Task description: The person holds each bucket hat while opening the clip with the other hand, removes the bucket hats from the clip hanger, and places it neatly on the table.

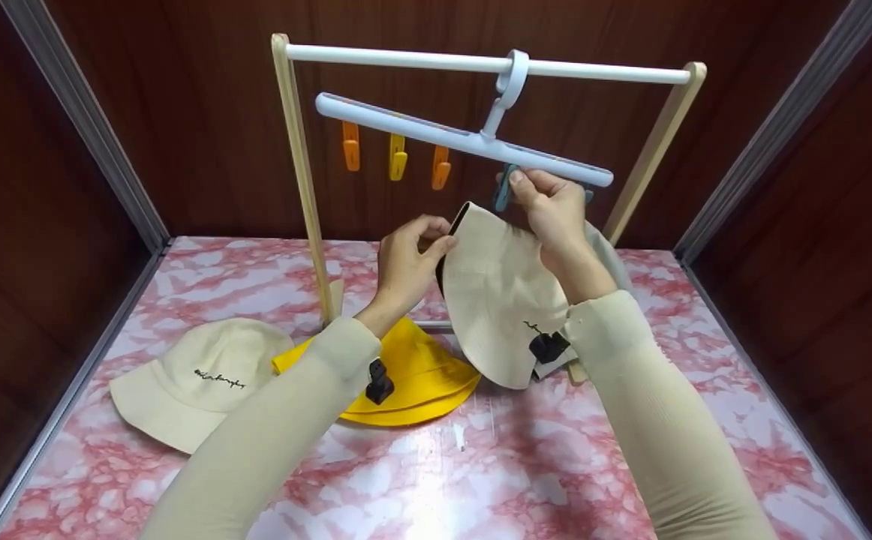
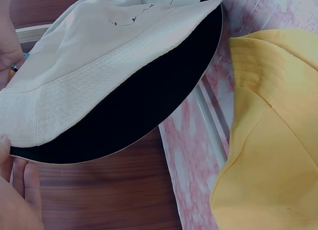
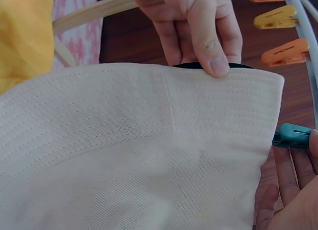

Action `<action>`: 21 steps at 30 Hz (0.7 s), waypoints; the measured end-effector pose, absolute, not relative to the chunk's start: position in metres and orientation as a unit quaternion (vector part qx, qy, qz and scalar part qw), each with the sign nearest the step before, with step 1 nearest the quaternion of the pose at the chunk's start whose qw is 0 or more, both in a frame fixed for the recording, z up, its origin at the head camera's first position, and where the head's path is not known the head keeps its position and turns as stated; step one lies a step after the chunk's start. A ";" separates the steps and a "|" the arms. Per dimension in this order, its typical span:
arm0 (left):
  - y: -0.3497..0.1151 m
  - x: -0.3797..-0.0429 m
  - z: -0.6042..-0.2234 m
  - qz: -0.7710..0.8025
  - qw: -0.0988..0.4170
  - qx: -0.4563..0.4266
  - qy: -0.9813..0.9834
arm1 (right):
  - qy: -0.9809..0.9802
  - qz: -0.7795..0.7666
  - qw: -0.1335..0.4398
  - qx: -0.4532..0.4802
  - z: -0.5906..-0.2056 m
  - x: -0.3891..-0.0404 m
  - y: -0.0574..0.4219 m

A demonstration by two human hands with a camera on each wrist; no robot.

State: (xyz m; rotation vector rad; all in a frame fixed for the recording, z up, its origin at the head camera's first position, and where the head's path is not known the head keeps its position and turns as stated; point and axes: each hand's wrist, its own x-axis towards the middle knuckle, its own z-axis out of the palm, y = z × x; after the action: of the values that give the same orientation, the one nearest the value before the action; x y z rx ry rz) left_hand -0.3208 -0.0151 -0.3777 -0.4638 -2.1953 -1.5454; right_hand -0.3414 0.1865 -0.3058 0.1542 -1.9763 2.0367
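Note:
A cream bucket hat with a black inside hangs tilted below the hanger. My left hand pinches its brim, thumb on the cream side and fingers behind. With thumb and fingers, my right hand grips a teal clip under the right half of the pale blue hanger. In the right wrist view the clip's tip is right at the hat's edge. Partly hidden behind the cream hat and my right arm is a greyish hat.
The hanger hooks onto a white rod of a wooden-legged rack, its right end lower. Orange and yellow clips hang from its left half. On the pink marbled table lie a yellow hat and another cream hat.

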 end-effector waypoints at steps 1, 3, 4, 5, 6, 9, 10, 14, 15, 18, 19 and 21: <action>-0.015 -0.320 -0.378 -0.556 0.206 -0.165 -0.788 | -0.689 0.708 0.148 0.054 -0.306 -0.341 0.187; -0.016 -0.320 -0.379 -0.558 0.207 -0.164 -0.787 | -0.690 0.707 0.147 0.053 -0.306 -0.341 0.187; -0.016 -0.319 -0.379 -0.559 0.207 -0.163 -0.786 | -0.689 0.708 0.146 0.054 -0.305 -0.341 0.187; -0.016 -0.319 -0.379 -0.560 0.207 -0.163 -0.785 | -0.689 0.708 0.145 0.054 -0.305 -0.341 0.188; -0.016 -0.318 -0.380 -0.562 0.206 -0.162 -0.785 | -0.688 0.709 0.144 0.055 -0.305 -0.340 0.188; -0.016 -0.317 -0.380 -0.567 0.203 -0.162 -0.782 | -0.682 0.715 0.139 0.056 -0.305 -0.340 0.189; -0.016 -0.316 -0.381 -0.569 0.200 -0.162 -0.781 | -0.682 0.717 0.137 0.056 -0.304 -0.340 0.189; -0.018 -0.315 -0.382 -0.570 0.195 -0.162 -0.781 | -0.686 0.714 0.130 0.057 -0.304 -0.339 0.191; -0.018 -0.315 -0.383 -0.569 0.195 -0.162 -0.782 | -0.690 0.710 0.130 0.059 -0.304 -0.339 0.191; -0.019 -0.315 -0.385 -0.568 0.195 -0.159 -0.784 | -0.696 0.704 0.127 0.064 -0.304 -0.339 0.192; -0.020 -0.315 -0.385 -0.566 0.197 -0.157 -0.785 | -0.699 0.700 0.126 0.066 -0.304 -0.339 0.192; -0.020 -0.315 -0.386 -0.563 0.201 -0.153 -0.787 | -0.703 0.697 0.124 0.070 -0.304 -0.339 0.192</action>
State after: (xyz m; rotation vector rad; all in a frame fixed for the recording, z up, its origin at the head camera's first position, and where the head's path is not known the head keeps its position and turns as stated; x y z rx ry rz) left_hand -0.3154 -0.0203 -0.3859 -0.4289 -2.1992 -1.5728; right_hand -0.3385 0.1922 -0.3037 0.2035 -2.0502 2.0321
